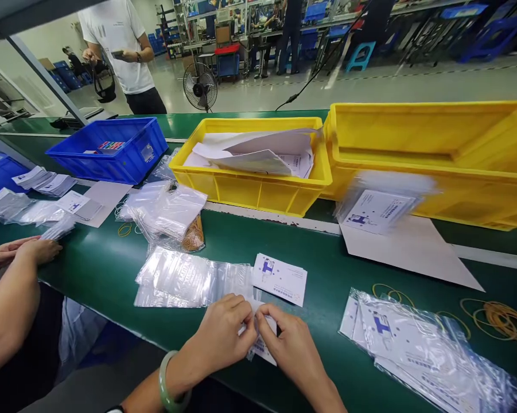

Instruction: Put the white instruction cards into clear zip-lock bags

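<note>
My left hand [226,332] and my right hand [286,341] meet at the near edge of the green table, both pinched on a small white printed card in a clear bag [262,344]. A jade bangle rings my left wrist. Just beyond my fingers lies a small stack of white cards [279,278] with blue print. Left of it sits a pile of empty clear zip bags [189,278]. At the right lies a pile of bagged cards [417,344].
Two yellow bins [253,189] [434,189] and a blue bin [112,155] stand behind. Rubber bands [494,318] lie at right. A blurred stack of cards [376,209] rests on white paper. A co-worker's hands [21,252] rest at left; another person stands beyond.
</note>
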`<action>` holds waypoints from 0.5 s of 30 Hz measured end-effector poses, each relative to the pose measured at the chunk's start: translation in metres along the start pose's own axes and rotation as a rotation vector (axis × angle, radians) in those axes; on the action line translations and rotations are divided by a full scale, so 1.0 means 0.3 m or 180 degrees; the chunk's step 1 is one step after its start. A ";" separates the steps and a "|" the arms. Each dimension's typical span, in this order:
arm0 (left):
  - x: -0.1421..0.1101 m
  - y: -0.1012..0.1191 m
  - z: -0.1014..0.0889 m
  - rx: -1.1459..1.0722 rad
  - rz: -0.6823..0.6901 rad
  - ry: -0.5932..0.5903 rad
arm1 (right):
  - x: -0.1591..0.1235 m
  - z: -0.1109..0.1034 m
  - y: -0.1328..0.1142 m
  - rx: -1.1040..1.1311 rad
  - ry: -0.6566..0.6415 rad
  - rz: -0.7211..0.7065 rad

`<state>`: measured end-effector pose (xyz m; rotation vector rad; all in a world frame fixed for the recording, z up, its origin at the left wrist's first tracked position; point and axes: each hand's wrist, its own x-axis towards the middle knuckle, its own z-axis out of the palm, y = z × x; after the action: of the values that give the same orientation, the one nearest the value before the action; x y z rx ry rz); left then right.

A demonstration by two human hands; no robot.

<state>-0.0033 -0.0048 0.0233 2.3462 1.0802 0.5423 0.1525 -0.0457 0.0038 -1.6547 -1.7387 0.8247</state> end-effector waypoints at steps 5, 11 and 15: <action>0.003 -0.036 -0.061 0.0055 -0.0480 0.0380 | -0.020 -0.017 0.034 -0.0029 0.0177 0.0152; -0.004 -0.039 -0.090 0.0281 -0.0752 0.0674 | -0.122 -0.126 0.029 0.0389 0.0978 0.0737; 0.005 -0.009 -0.057 0.0287 -0.0521 0.0593 | -0.198 -0.188 -0.037 0.0197 0.1986 0.0834</action>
<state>-0.0134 0.0024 0.0355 2.2913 1.3942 0.6732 0.1921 -0.1034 0.0479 -1.8635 -1.0743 0.3943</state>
